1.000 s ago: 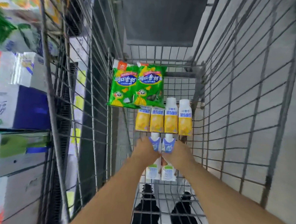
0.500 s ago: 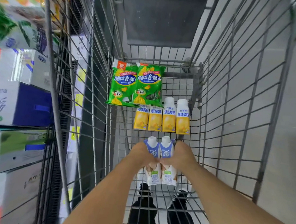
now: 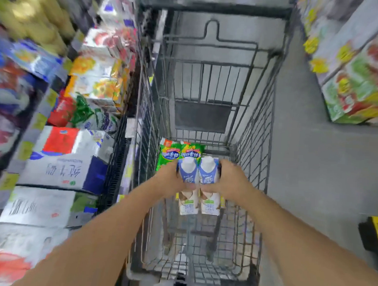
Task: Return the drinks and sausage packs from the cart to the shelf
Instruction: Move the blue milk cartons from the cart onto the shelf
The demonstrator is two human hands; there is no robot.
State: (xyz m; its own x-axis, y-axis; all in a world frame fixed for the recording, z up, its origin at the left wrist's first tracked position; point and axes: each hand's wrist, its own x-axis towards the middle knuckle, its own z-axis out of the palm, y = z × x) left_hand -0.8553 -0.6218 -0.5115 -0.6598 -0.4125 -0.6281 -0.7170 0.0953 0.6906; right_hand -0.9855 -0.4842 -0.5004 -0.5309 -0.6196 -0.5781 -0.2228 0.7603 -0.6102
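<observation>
Two blue-and-white drink cartons with white caps are lifted above the wire cart [image 3: 257, 129]. My left hand [image 3: 170, 179] is shut on the left carton [image 3: 187, 176], and my right hand [image 3: 230, 178] is shut on the right carton [image 3: 209, 177]. The cartons touch side by side. Behind them, two green sausage packs [image 3: 176, 152] lie on the cart floor, partly hidden by the cartons. The yellow drink bottles are almost entirely hidden under the cartons and my hands.
Shelves [image 3: 60, 172] packed with boxes and bagged goods run along the left, close to the cart's side. Stacked colourful cartons [image 3: 360, 71] stand at the right across a grey floor aisle. A yellow-and-black object [image 3: 377, 236] sits at the right edge.
Both hands have raised the two blue-and-white cartons up out of the cart's bottom. The camera has tilted up, and more of the shelves and aisle shows.
</observation>
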